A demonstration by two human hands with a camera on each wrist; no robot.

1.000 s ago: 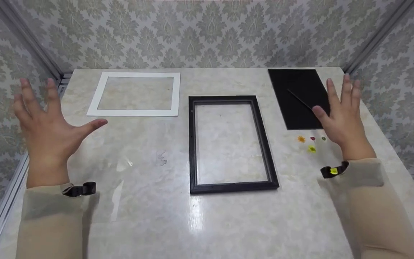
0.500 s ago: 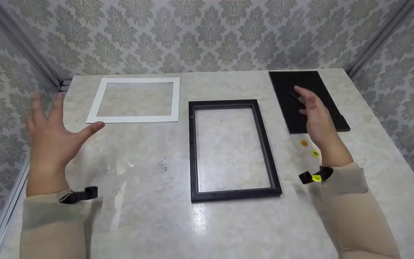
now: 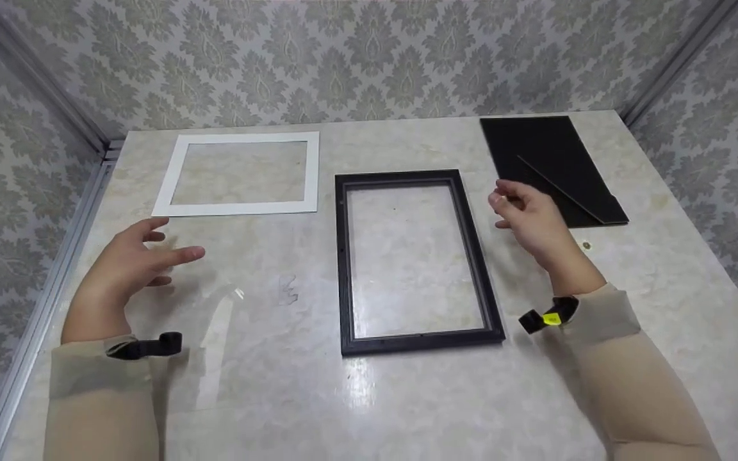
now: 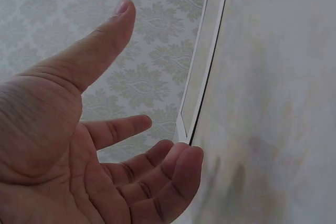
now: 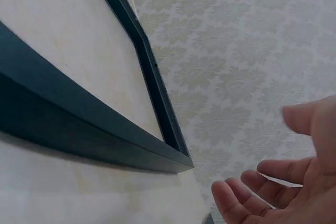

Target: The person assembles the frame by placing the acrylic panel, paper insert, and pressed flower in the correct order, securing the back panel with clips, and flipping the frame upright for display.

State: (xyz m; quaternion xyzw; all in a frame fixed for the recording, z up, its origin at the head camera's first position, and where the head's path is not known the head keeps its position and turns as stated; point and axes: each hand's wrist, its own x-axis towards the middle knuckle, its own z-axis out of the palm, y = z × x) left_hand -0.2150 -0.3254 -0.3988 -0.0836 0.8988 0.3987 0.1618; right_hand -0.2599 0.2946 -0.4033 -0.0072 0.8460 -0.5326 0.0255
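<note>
A black picture frame [image 3: 420,344] lies flat in the middle of the table, the tabletop showing through its opening. My right hand [image 3: 535,221] hovers beside the frame's right edge, fingers loosely bent and holding nothing. Behind that hand lies a black backing board [image 3: 548,144] with a stand flap. At the far left rests a white mat [image 3: 241,208] with a rectangular opening. Just below the mat's near left corner is my left hand [image 3: 129,266], its fingers relaxed and thumb apart, with nothing in it. The left wrist view shows the mat [image 4: 197,108] beyond the fingertips.
One small dried flower [image 3: 586,245] shows right of my right wrist; my arm covers the area beside it. Clear film pieces [image 3: 215,339] and a thin-lined transparent piece [image 3: 287,290] lie on the table [image 3: 266,410]. Patterned walls [image 3: 369,57] stand at the back and sides.
Both hands have come down from raised, spread poses. The right hand has moved left toward the black frame, and the left hand has lowered with its fingers more bent. The objects stay where they were.
</note>
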